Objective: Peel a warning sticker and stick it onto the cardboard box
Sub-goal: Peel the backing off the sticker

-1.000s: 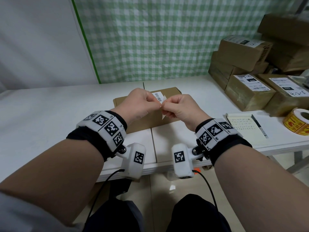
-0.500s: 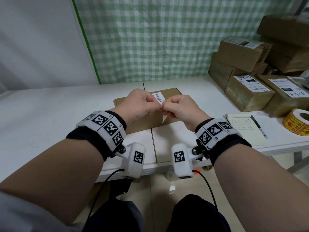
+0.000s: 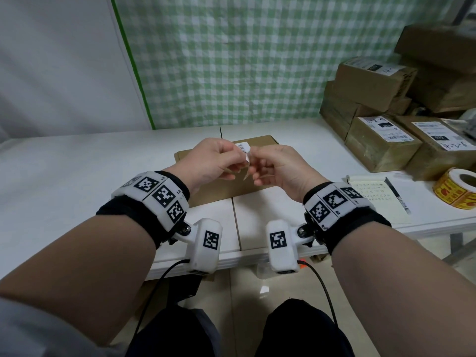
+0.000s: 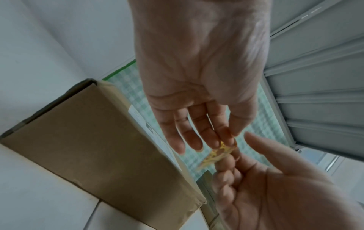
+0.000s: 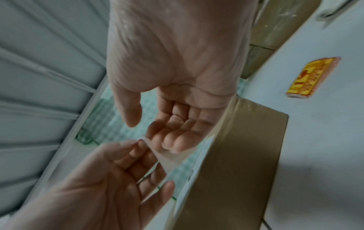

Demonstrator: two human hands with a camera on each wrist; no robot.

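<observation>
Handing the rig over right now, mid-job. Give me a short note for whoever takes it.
Left hand: pinches the yellow warning sticker between thumb and fingers.
Right hand: fingers curled against the sticker's pale sheet, thumb lifted off; grip unclear.
Cardboard box: on the white table, right under the hands.
Sticker roll: at the table's right edge.
Done: one sticker is off the roll and in hand.
Left: finish peeling it if the backing is on (cannot tell), then press it onto the box.

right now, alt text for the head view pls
Left hand and right hand pinch a small sticker between them above a cardboard box on a white table. A warning-sticker roll sits far right.
</observation>
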